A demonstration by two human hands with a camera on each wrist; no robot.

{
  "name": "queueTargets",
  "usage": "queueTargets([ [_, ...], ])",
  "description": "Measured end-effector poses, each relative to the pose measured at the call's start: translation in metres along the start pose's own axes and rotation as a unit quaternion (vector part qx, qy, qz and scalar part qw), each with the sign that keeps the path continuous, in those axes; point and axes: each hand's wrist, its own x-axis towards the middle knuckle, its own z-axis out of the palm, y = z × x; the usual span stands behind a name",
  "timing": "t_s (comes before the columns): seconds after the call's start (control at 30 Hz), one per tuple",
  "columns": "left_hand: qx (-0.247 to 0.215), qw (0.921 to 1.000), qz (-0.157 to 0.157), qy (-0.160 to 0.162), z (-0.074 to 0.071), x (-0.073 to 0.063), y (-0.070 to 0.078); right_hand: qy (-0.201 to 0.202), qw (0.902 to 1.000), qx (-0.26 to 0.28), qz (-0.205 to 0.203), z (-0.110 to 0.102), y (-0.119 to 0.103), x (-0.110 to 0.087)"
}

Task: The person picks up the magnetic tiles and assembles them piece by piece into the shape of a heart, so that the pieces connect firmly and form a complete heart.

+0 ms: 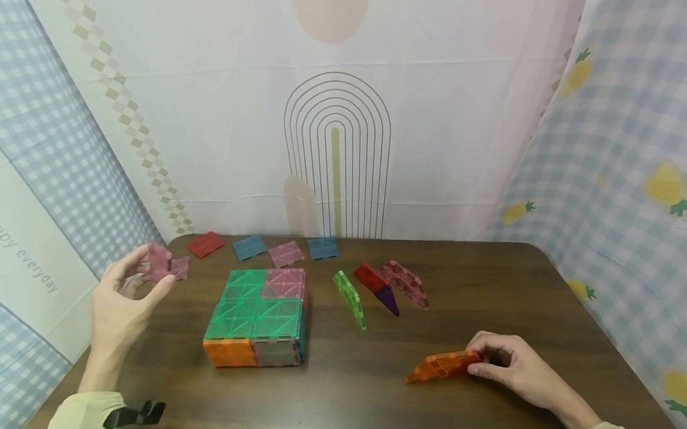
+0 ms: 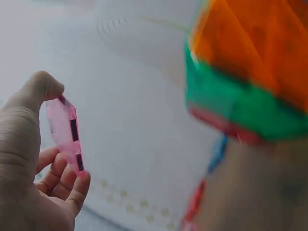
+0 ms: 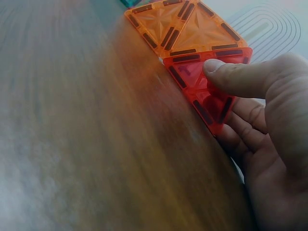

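My left hand (image 1: 122,296) is raised at the table's left side and pinches a pink see-through magnetic tile (image 2: 62,127) between thumb and fingertips. Another pink tile (image 1: 181,267) shows just beside it in the head view. At the right, my right hand (image 1: 511,369) pinches a red triangular magnetic tile (image 3: 199,86), thumb on its face. Two orange triangular tiles (image 3: 197,31) are joined to the red one, and this flat row stands on edge close over the table. Between the hands, nearer the left, sits a box of magnetic tiles (image 1: 254,317) with a green and pink top.
Along the back edge of the brown table (image 1: 356,399) lie a red tile (image 1: 206,244), two blue tiles and a pink tile (image 1: 286,255). Right of the box stand a light green piece (image 1: 350,299), a red and purple piece (image 1: 377,287) and a pink strip (image 1: 404,282). Curtains surround the table.
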Motion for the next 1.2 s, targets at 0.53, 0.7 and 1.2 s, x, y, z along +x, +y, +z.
queueTargets([
  [0.53,-0.197,0.9442,0.116,-0.237,0.110,-0.016,0.074,-0.012,0.9999,0.000,-0.006,0.003,-0.001,0.001],
  [0.7,-0.179,0.9262,0.117,-0.310,0.150,-0.043,0.087,-0.011,0.9999,-0.005,-0.006,0.003,-0.002,0.002],
  [1.2,-0.003,0.9097,0.051,-0.412,0.250,-0.142,0.047,-0.009,0.9999,0.003,-0.014,0.003,-0.004,0.002],
])
